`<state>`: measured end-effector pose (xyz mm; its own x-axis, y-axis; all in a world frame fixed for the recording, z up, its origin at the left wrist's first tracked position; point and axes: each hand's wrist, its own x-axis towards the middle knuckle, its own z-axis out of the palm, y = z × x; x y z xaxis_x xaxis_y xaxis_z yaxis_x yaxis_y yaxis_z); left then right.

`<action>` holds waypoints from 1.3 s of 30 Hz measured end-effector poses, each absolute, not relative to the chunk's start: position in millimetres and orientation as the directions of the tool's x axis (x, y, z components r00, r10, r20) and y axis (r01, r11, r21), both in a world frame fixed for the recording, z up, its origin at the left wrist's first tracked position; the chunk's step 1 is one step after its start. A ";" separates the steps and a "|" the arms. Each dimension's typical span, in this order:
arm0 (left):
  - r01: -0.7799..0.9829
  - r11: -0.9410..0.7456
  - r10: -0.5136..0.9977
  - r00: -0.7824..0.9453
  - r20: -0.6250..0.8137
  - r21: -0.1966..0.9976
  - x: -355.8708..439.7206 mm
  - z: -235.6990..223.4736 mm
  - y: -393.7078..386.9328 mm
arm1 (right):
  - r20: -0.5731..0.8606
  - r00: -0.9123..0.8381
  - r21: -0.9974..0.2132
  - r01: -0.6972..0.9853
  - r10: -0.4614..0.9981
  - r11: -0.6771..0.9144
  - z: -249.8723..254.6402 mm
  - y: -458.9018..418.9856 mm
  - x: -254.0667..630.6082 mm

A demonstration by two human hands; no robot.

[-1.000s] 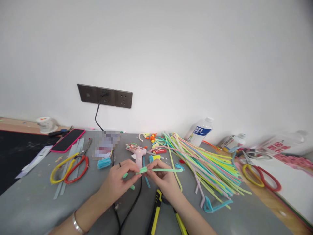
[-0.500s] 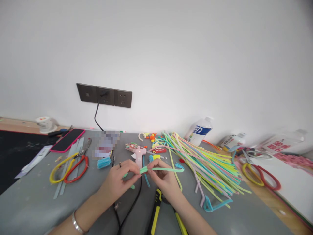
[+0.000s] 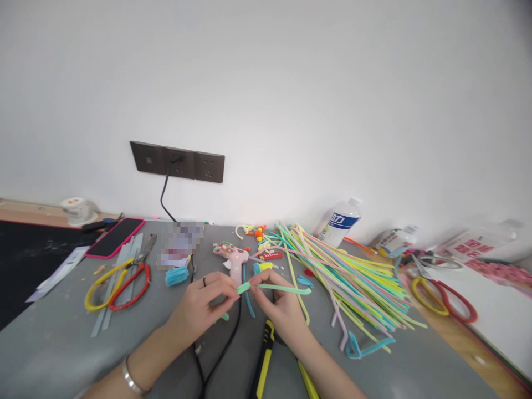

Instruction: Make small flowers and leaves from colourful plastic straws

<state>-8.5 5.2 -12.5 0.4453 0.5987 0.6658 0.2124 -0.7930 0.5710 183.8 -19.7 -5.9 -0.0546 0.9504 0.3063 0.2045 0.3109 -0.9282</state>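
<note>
Midair over the grey tabletop [image 3: 62,343], pinching a fuzzy mint-green pipe cleaner [image 3: 282,288] in left hand [image 3: 199,306] and right hand [image 3: 282,310], set close together. Facing, beyond, a pink glue gun [image 3: 236,263], a loose heap of fuzzy pastel stems [image 3: 353,277], then a white bottle [image 3: 330,235], contents hidden, bearing a white-lettered blue label [image 3: 344,221].

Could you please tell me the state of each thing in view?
Left hand: pinching
Right hand: pinching
Green pipe cleaner: held by both hands
Pipe cleaner bundle: loose, fanned out
Phone: face up, screen dark
Plug: in the wall socket
Red-and-yellow-handled cutter: handles spread
Black-and-yellow tool: handles spread, head hidden
White bottle with blue label: capped
</note>
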 end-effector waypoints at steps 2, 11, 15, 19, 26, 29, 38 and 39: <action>0.209 -0.795 0.596 0.446 0.668 0.569 -8.5 -13.3 5.0 | 0.327 -0.052 -0.915 0.231 0.944 0.330 -6.9 -20.0 183.9; 0.234 -0.822 0.559 0.507 0.656 0.520 -8.7 -16.7 3.0 | 0.535 -0.072 -0.680 0.554 0.841 0.480 -13.2 -19.6 185.1; 0.237 -0.804 0.581 0.512 0.633 0.546 -7.1 -15.1 2.6 | 0.559 -0.128 -0.617 0.596 0.819 0.514 -11.0 -20.3 184.6; 0.329 -0.712 0.695 0.460 0.553 0.620 -6.6 -14.8 6.2 | 0.563 -0.124 -0.611 0.603 0.817 0.513 -9.7 -20.1 185.5; 0.581 -0.517 0.833 0.511 0.212 0.629 -17.5 -12.7 19.8 | 0.620 -0.118 -0.638 0.499 0.776 0.586 -9.2 -15.2 193.5; 0.594 -0.517 0.799 0.593 0.098 0.616 -24.8 -9.2 24.7 | 0.622 -0.160 -0.660 0.420 0.767 0.623 -8.0 -13.9 194.5; 0.385 -0.289 0.810 0.586 0.011 0.877 -22.4 5.3 21.5 | 0.630 -0.276 -0.637 0.352 0.726 0.686 -6.5 -15.5 191.9; 0.334 -0.241 0.799 0.601 -0.009 0.911 -19.7 4.3 18.9 | 0.629 -0.288 -0.628 0.361 0.723 0.690 -7.1 -15.8 191.1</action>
<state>-19.7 18.9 4.3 0.6013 0.7990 -0.0093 0.3340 -0.2407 0.9114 191.1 -15.8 -7.1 -0.2875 0.7226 0.6287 0.3610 0.6897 -0.6276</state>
